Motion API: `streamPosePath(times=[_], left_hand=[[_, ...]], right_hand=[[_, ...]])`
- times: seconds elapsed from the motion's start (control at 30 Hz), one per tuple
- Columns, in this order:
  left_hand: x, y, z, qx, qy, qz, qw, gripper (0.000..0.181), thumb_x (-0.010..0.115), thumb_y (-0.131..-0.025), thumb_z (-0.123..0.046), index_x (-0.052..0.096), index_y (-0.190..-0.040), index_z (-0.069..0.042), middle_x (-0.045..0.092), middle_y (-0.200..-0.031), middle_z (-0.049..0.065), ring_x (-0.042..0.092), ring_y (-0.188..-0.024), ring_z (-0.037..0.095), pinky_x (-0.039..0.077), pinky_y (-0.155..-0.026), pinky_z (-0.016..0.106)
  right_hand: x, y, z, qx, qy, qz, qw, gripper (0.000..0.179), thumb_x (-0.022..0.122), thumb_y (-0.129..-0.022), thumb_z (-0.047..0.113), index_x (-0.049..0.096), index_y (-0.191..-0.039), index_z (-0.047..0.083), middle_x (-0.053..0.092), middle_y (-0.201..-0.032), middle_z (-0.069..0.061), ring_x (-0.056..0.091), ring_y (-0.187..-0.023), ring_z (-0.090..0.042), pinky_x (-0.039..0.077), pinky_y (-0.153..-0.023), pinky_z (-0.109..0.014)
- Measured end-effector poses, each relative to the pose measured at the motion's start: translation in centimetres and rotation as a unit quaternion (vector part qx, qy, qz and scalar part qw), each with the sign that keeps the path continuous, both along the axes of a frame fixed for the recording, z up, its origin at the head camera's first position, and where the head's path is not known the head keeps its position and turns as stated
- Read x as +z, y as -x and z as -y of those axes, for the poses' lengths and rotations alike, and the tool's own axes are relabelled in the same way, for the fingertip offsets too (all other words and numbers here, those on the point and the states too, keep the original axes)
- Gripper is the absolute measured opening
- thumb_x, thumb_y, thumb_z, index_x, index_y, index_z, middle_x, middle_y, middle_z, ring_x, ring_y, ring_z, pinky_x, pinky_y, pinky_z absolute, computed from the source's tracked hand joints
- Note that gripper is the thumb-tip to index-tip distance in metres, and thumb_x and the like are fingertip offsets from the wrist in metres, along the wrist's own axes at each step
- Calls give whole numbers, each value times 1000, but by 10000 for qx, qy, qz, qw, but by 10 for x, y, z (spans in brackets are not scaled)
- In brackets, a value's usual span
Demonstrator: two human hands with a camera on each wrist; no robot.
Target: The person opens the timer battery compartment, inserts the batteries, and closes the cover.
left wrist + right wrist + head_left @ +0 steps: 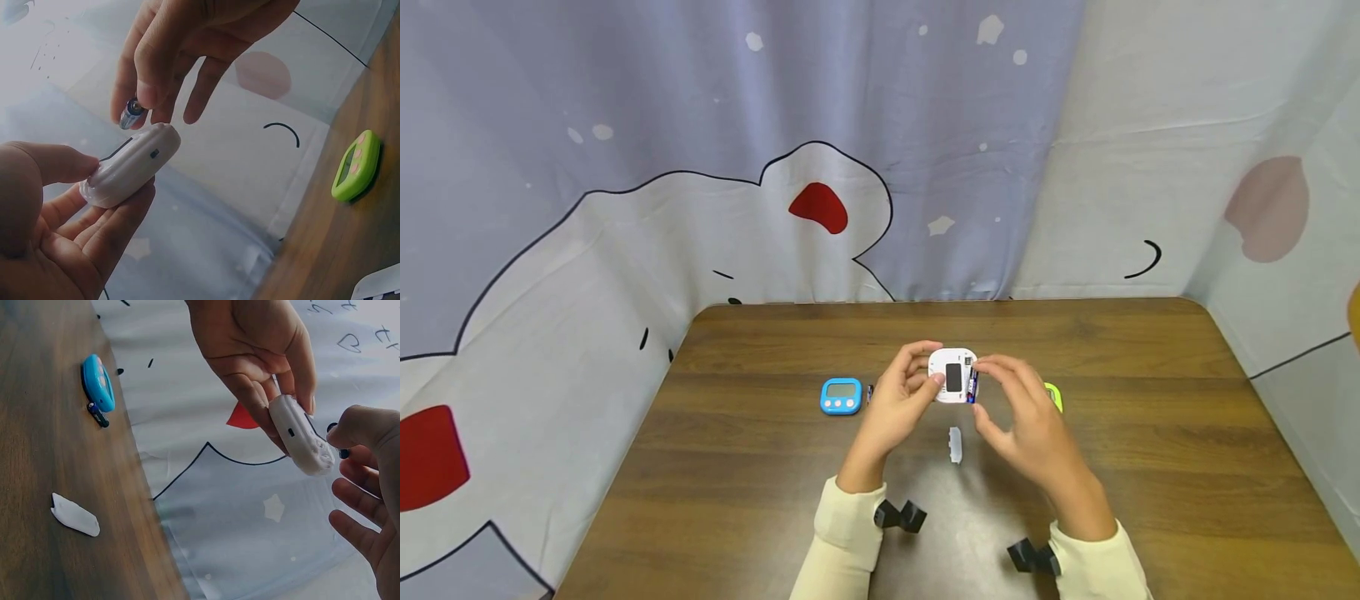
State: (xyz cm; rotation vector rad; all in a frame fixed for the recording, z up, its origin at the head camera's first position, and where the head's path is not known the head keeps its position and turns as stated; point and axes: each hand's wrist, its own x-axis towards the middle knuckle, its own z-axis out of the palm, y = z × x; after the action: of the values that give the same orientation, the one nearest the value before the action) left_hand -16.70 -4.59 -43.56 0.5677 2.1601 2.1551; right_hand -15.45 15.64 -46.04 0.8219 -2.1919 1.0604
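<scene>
Fingers of our left hand grip a white device; our right hand pinches a battery at its three-o'clock edge. Below, on the table: white cover, six o'clock; blue timer, nine; green timer, three.

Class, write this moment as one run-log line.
left hand: holds white device | right hand: pinches battery | white cover: on table | blue timer, green timer: on table

White cover partly beyond left wrist view's lower-right corner; lettering on battery illegible
</scene>
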Motion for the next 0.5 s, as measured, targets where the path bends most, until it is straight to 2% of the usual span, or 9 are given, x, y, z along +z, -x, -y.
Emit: streamPosePath(times=[0.17, 0.37, 0.5], left_hand=[[-18, 8, 0, -33, -109, 24, 9999, 41, 57, -97, 0, 45, -136, 2, 62, -114, 21, 66, -96, 29, 56, -75, 31], [-21, 9, 1, -53, -104, -15, 9999, 39, 59, -97, -7, 47, -135, -3, 63, -113, 17, 67, -96, 23, 57, -75, 33], [-22, 9, 2, -63, -76, 19, 9999, 38, 59, -98, -8, 48, -134, -4, 62, -114, 19, 67, -96, 24, 57, -74, 34]], right_hand=[[-1, 0, 0, 29, -64, -23, 10000, 48, 67, -79, 12, 60, -125, 0, 55, -124, -13, 54, -112, -28, 36, -104, -25], [-1, 0, 0, 103, -54, -45, 9999, 46, 66, -80, 11, 61, -124, 0, 54, -123, -15, 54, -111, -28, 36, -103, -23], [-2, 0, 1, 125, -33, -1, 9999, 42, 64, -83, 11, 62, -123, 0, 54, -124, -15, 54, -113, -28, 36, -103, -23]])
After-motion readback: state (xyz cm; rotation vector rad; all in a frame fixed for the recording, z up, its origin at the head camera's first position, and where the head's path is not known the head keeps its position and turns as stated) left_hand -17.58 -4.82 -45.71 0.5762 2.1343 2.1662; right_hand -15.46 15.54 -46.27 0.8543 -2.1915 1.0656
